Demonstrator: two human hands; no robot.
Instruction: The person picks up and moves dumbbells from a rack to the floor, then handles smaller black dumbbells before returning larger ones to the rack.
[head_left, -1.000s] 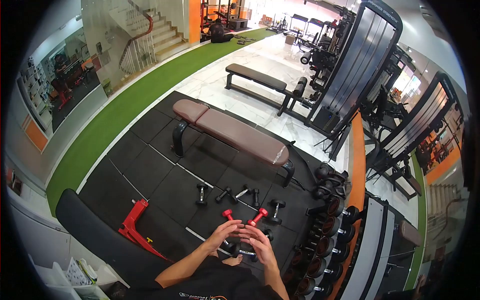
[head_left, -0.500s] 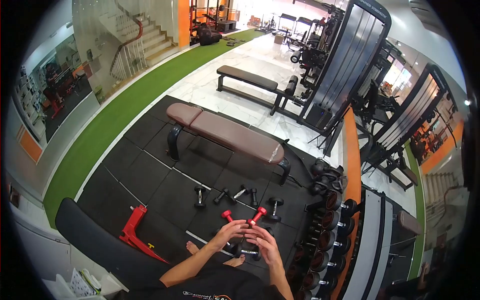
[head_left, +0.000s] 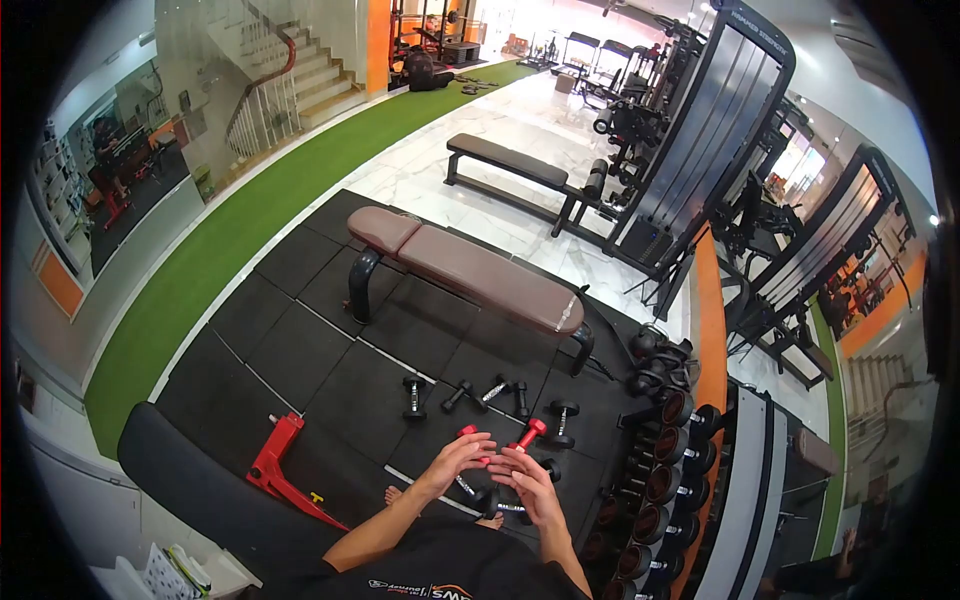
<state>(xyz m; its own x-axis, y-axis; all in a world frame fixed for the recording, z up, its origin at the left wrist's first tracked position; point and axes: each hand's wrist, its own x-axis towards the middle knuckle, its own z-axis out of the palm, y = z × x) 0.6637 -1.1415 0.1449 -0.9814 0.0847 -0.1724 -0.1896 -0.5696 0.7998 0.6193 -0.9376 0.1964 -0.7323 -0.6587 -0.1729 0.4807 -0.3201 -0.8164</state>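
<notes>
My left hand [head_left: 458,466] and my right hand [head_left: 530,482] are held up in front of my body, fingers stretched out and fingertips close together. Neither holds anything. Past the fingertips lies a red dumbbell [head_left: 527,435] on the black mat, and a second red dumbbell [head_left: 468,431] is partly covered by my left hand. Farther out, black dumbbells lie on the mat: one on the left [head_left: 414,398], several in the middle, and one on the right [head_left: 562,424]. Under my hands another black dumbbell [head_left: 512,507] is partly hidden beside my feet.
A brown padded bench [head_left: 470,270] stands across the mat ahead. On the right a rack holds round-headed dumbbells [head_left: 665,484] beside a mirror. At left are a red metal bracket [head_left: 275,458] and a black pad [head_left: 185,480]. A weight machine [head_left: 700,140] stands farther back.
The whole scene has shifted slightly right and down in the view. Both hands stay open, fingertips close together, and now cover more of the left red dumbbell.
</notes>
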